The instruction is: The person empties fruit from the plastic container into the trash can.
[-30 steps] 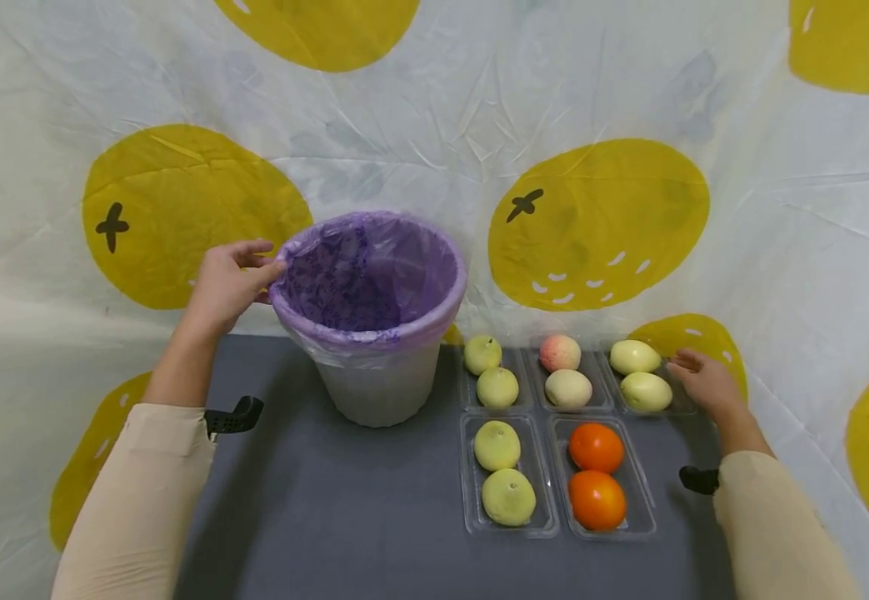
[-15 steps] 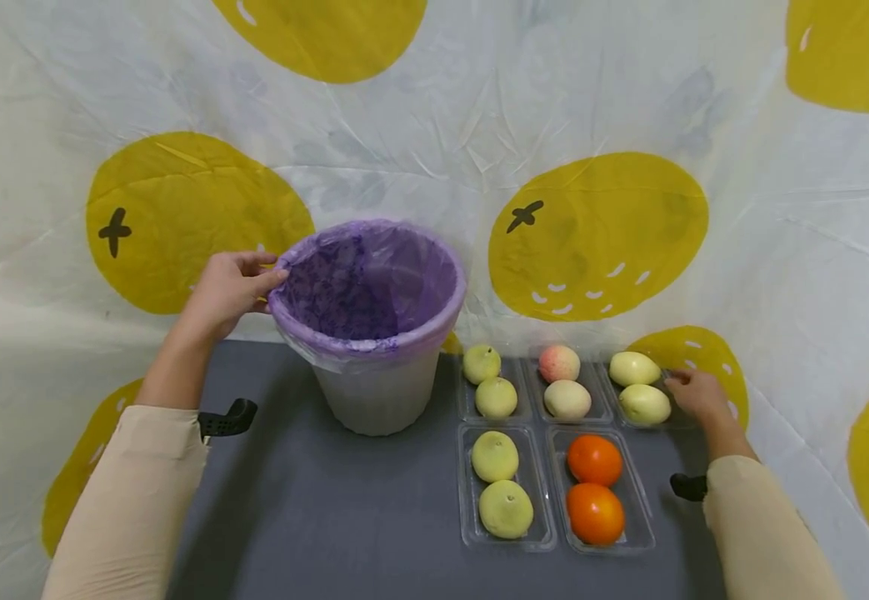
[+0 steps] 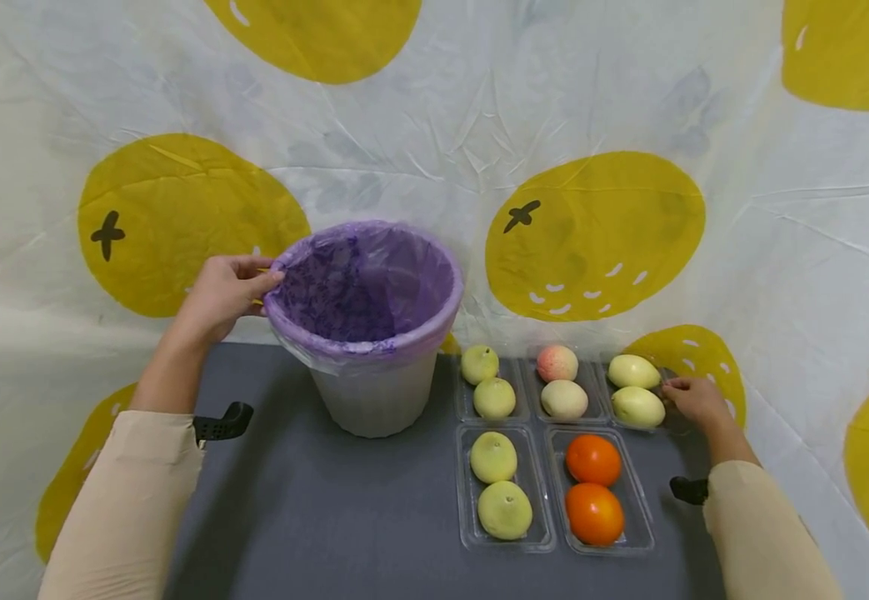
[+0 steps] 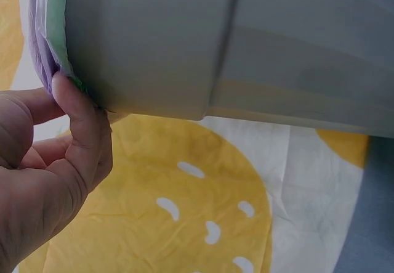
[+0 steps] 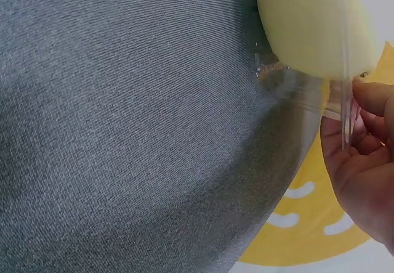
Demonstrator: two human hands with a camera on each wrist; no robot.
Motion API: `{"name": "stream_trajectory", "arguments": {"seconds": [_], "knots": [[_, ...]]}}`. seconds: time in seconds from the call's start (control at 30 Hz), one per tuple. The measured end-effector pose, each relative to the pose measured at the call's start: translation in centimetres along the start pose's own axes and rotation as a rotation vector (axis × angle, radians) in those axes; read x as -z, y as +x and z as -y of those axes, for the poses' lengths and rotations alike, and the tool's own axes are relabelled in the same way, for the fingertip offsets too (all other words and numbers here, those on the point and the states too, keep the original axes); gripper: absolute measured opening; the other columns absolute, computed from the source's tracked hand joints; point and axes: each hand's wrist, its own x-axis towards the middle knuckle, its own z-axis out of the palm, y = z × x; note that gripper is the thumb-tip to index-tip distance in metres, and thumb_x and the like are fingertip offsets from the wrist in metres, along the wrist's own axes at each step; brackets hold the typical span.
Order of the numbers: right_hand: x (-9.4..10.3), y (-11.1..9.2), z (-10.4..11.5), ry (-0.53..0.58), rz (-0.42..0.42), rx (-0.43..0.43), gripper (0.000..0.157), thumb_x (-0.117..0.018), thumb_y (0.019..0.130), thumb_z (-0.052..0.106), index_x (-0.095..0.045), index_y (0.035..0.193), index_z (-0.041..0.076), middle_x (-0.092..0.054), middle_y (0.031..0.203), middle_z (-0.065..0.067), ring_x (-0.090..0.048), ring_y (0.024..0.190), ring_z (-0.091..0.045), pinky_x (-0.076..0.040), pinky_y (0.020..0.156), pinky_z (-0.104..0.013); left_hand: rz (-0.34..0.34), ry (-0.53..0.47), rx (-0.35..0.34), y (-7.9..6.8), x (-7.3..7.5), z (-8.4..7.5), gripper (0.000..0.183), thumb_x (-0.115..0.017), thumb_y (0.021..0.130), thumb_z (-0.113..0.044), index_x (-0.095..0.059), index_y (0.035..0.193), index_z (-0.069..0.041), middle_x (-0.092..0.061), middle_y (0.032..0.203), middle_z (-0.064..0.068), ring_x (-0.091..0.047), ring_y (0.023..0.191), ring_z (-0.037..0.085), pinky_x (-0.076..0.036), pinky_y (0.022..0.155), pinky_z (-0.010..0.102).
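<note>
My left hand [image 3: 220, 297] pinches the left rim of a light trash can [image 3: 377, 400] lined with a purple plastic bag [image 3: 365, 345]. In the left wrist view, fingers [image 4: 77, 113] bend at the folded bag edge [image 4: 49, 32] on the can's rim. My right hand [image 3: 696, 400] pinches the right edge of a clear plastic tray [image 3: 647, 427] that holds two pale yellow oval fruits [image 3: 636, 407]. In the right wrist view, the thumb [image 5: 372, 97] and fingers are on either side of the tray's lip [image 5: 346, 116], beside one fruit [image 5: 314, 26].
Left of that tray stand a tray with two peach-like fruits [image 3: 563, 400] and one with two small green fruits [image 3: 494, 398]. In front are trays of two greenish round fruits [image 3: 505, 510] and two orange fruits [image 3: 594, 512]. A patterned cloth [image 3: 419, 108] hangs behind the dark tabletop [image 3: 329, 525].
My right hand has moved slightly left and its fingers have closed on the tray's edge. My left hand stays at the can's rim. The head view has shifted a little.
</note>
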Motion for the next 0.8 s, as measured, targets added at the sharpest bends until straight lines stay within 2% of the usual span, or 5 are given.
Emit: {"name": "stream_trajectory", "arguments": {"seconds": [0.07,0.17,0.37,0.6,0.8], "knots": [[0.0,0.0,-0.2,0.026,0.006,0.007,0.049,-0.050,0.109,0.025,-0.057,0.128,-0.020,-0.074,0.090,-0.012,-0.064,0.081,-0.018,-0.051,0.069,-0.028,0.000,-0.001,-0.002,0.0,0.0,0.0,0.057,-0.059,0.106,-0.026,-0.045,0.152,0.006,-0.053,0.141,0.025,-0.067,0.081,0.001,-0.062,0.072,0.022],[0.2,-0.1,-0.4,0.055,0.016,0.005,0.050,-0.051,0.109,0.026,-0.059,0.126,-0.020,-0.073,0.085,0.000,-0.062,0.075,-0.009,-0.051,0.066,-0.025,-0.001,-0.007,-0.001,-0.1,0.0,-0.1,0.057,-0.059,0.106,-0.026,-0.045,0.152,0.006,-0.053,0.141,0.026,-0.067,0.081,0.001,-0.062,0.071,0.022],[0.6,-0.4,-0.7,0.165,0.018,-0.019,0.051,-0.051,0.110,0.024,-0.055,0.128,-0.024,-0.074,0.085,0.004,-0.064,0.071,-0.003,-0.054,0.065,-0.022,0.005,-0.019,0.009,0.0,0.0,-0.1,0.057,-0.059,0.106,-0.025,-0.045,0.152,0.005,-0.053,0.141,0.024,-0.067,0.082,0.002,-0.062,0.071,0.022],[1.0,-1.0,-0.4,0.330,0.015,-0.046,0.049,-0.050,0.109,0.013,-0.045,0.134,-0.029,-0.073,0.084,0.010,-0.066,0.071,-0.001,-0.058,0.066,-0.022,0.003,-0.027,0.005,0.0,0.0,0.0,0.057,-0.060,0.106,-0.026,-0.047,0.151,0.005,-0.057,0.129,0.014,-0.068,0.081,0.002,-0.062,0.070,0.022],[1.4,-1.3,-0.1,0.363,0.009,-0.087,0.048,-0.051,0.109,0.013,-0.044,0.134,-0.028,-0.070,0.080,0.016,-0.065,0.070,0.001,-0.057,0.065,-0.019,0.007,-0.025,0.009,-0.1,0.0,-0.2,0.058,-0.060,0.106,-0.027,-0.046,0.152,0.004,-0.057,0.128,0.013,-0.067,0.080,0.002,-0.062,0.071,0.022]]}}
